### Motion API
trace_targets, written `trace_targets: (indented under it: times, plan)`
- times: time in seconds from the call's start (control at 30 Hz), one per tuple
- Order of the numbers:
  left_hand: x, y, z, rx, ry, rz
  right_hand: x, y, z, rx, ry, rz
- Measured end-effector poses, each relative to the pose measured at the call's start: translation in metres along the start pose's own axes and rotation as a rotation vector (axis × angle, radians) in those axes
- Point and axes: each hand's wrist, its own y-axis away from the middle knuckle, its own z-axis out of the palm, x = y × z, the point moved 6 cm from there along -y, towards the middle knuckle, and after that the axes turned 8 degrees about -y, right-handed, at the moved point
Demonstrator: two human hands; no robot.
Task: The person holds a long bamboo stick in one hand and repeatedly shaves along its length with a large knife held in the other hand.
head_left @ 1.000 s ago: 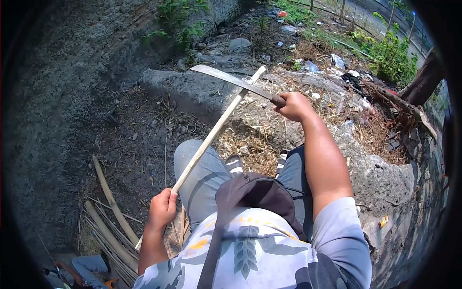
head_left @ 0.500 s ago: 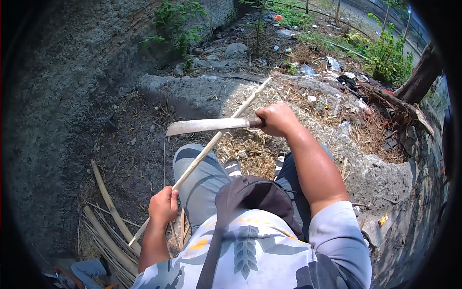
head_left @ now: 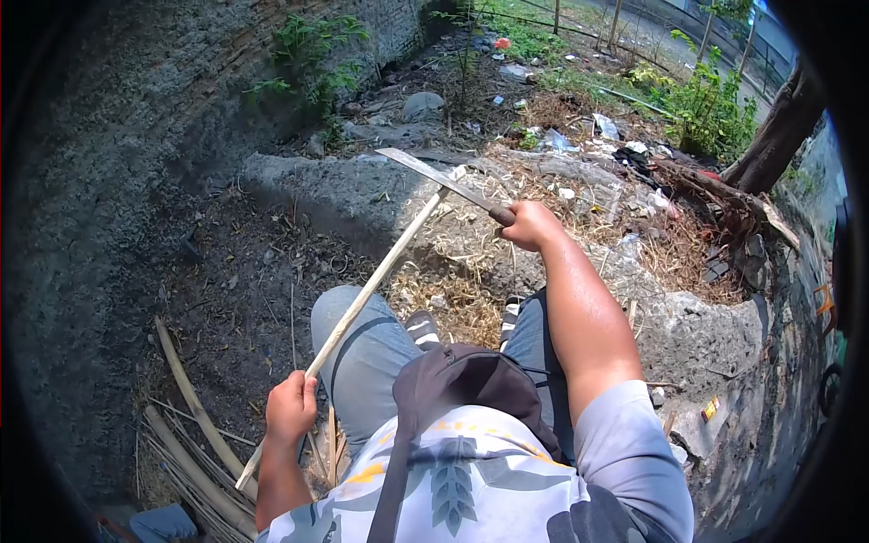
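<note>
Both hands were closed on something. The left hand (head_left: 291, 409), near and low, gripped a long pale stick (head_left: 371, 288) that slanted up and away to the right, across the person's grey-trousered leg (head_left: 362, 357). The right hand (head_left: 532, 224), farther off, was wrapped round the handle of a machete (head_left: 438, 177), whose blade pointed up and left and crossed the stick's far end above a rough stone ledge (head_left: 317, 185). Split cane strips (head_left: 195, 434) lay on the ground at the near left.
</note>
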Motion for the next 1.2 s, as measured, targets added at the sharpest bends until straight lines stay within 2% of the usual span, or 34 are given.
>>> trace_targets:
  times: [0.2, 0.33, 0.37, 0.47, 0.53, 0.6, 0.67, 0.8, 0.9, 0.97, 1.1, 1.2]
  plan:
    - [0.0, -0.002, -0.001, 0.008, 0.03, -0.024, -0.045, 0.011, 0.03, -0.124, -0.078, -0.23]
    - [0.007, -0.004, -0.009, 0.075, 0.044, -0.007, -0.079, 0.031, 0.029, -0.145, 0.059, -0.45]
    - [0.009, -0.004, -0.012, 0.083, 0.075, -0.011, -0.088, 0.038, 0.021, -0.096, 0.122, -0.496]
    - [0.005, 0.003, -0.015, 0.083, 0.118, 0.005, -0.078, 0.033, 0.007, 0.013, 0.154, -0.538]
    - [0.002, 0.011, -0.021, 0.028, 0.167, -0.016, -0.054, 0.021, -0.006, 0.043, 0.09, -0.387]
    - [0.007, 0.014, -0.025, 0.028, 0.175, 0.001, -0.032, 0.01, -0.021, 0.226, 0.019, -0.252]
    - [0.015, 0.015, -0.029, 0.09, 0.141, 0.036, -0.023, 0.01, -0.022, 0.218, 0.047, -0.209]
    - [0.017, 0.013, -0.033, 0.06, 0.17, -0.019, -0.03, 0.028, -0.024, 0.173, 0.033, -0.195]
    - [0.018, 0.015, -0.027, 0.02, 0.145, -0.056, -0.034, 0.035, -0.021, 0.12, -0.026, -0.291]
    - [0.028, 0.011, -0.022, 0.063, 0.098, -0.009, -0.046, 0.044, -0.018, 0.087, -0.06, -0.377]
    - [0.041, 0.003, -0.014, 0.127, 0.061, 0.056, -0.077, 0.057, 0.005, 0.033, 0.168, -0.601]
    - [0.035, 0.004, -0.032, 0.12, 0.071, 0.007, -0.06, 0.034, -0.005, 0.204, 0.252, -0.657]
